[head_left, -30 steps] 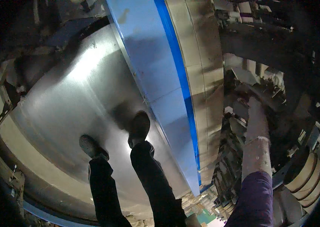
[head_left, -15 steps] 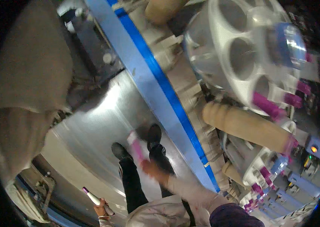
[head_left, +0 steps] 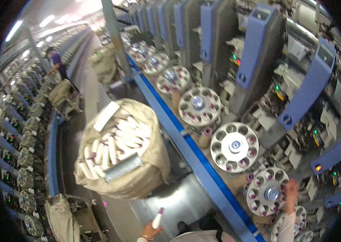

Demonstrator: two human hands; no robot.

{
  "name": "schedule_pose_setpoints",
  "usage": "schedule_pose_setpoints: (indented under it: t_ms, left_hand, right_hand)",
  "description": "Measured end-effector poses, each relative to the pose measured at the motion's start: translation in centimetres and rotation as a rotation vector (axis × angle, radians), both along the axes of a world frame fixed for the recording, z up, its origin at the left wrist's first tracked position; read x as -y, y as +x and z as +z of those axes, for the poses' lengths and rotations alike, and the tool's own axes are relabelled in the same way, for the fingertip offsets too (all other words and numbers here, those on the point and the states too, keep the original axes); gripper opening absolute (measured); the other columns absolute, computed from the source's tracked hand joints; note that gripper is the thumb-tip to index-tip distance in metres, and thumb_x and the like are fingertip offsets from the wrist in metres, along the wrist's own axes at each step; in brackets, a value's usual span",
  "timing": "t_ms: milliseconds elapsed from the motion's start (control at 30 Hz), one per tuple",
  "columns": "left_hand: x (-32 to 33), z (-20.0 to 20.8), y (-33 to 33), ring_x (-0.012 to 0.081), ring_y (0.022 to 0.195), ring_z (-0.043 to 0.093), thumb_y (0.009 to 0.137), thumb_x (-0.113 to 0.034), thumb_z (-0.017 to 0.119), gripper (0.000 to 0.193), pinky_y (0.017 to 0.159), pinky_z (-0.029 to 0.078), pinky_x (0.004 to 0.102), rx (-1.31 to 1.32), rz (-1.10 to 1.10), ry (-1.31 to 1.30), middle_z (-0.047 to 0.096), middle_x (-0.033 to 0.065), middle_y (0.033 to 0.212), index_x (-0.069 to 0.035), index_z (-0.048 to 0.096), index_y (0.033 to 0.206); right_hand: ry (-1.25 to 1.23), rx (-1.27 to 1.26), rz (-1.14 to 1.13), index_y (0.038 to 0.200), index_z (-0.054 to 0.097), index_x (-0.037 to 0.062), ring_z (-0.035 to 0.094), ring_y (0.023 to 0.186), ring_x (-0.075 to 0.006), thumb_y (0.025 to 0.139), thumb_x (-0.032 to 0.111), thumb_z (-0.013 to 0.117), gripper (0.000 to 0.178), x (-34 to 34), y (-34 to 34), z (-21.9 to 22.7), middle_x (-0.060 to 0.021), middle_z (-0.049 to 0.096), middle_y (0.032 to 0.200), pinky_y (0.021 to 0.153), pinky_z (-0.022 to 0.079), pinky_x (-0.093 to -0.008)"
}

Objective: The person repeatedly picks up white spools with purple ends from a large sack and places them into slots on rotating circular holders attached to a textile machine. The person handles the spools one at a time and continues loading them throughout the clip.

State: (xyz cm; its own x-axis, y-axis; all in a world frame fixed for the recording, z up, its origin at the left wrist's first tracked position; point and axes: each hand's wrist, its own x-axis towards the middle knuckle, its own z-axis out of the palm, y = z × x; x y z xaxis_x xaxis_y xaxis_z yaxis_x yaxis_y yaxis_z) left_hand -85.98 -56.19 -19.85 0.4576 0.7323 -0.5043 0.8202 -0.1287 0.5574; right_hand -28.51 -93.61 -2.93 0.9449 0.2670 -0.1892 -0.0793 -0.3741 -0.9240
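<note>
In my left hand, at the bottom, is a white yarn bobbin with a purple tip, its tip pointing up. My right hand is raised at the right edge of a round bobbin magazine, whose pockets hold several purple-tipped bobbins around a shiny hub. Its fingers are blurred, so whether they grip anything does not show. Ahead and to the left stands a big beige cloth sack filled with white yarn bobbins.
A blue machine rail runs diagonally beside me, with more round magazines behind it. Blue-fronted winding units line the right. A cart with a beige cloth stands lower left. A person is beside another cart farther off.
The view has swung up from the floor to the sack and machine row. My right hand, earlier low with a pinkish-purple tube, is now at the magazine. The left hand still holds its bobbin.
</note>
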Motion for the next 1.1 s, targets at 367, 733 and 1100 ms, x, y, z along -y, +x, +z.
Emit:
schedule_pose_setpoints:
  t_ms: [367,733,1100]
  left_hand:
    - [-6.6,15.0,16.6,0.0338,0.083,0.067,0.073,-0.062,0.074,0.07,0.073,0.051,0.0429,0.143,-0.206,0.032,0.067,0.0193,0.09,-0.004,0.057,0.108]
    - [-14.8,20.9,22.1,0.0221,0.078,0.064,0.076,-0.047,0.079,0.059,0.07,0.05,0.0346,0.353,-0.241,-0.148,0.066,0.0123,0.089,-0.002,0.059,0.107]
    - [-23.0,22.3,22.0,0.0215,0.089,0.062,0.088,-0.034,0.07,0.047,0.076,0.05,0.0348,0.423,-0.324,-0.281,0.064,0.0131,0.1,-0.002,0.052,0.117]
  right_hand:
    - [-0.059,0.864,-0.97,0.103,0.053,-0.0004,0.053,0.089,-0.0224,0.097,0.039,0.057,0.04,6.6,18.5,-3.6,-0.0097,0.055,0.096,0.087,0.044,-0.0378]
    - [0.304,0.454,-0.275,0.131,0.049,-0.0012,0.053,0.113,-0.0236,0.095,0.019,0.059,0.043,-20.1,4.4,0.5,-0.0172,0.055,0.127,0.097,0.043,-0.0376]
    - [0.515,-0.256,0.647,0.088,0.055,0.0058,0.051,0.077,-0.0127,0.099,0.02,0.051,0.018,-38.6,-3.9,5.5,-0.0012,0.055,0.087,0.075,0.045,-0.0292]
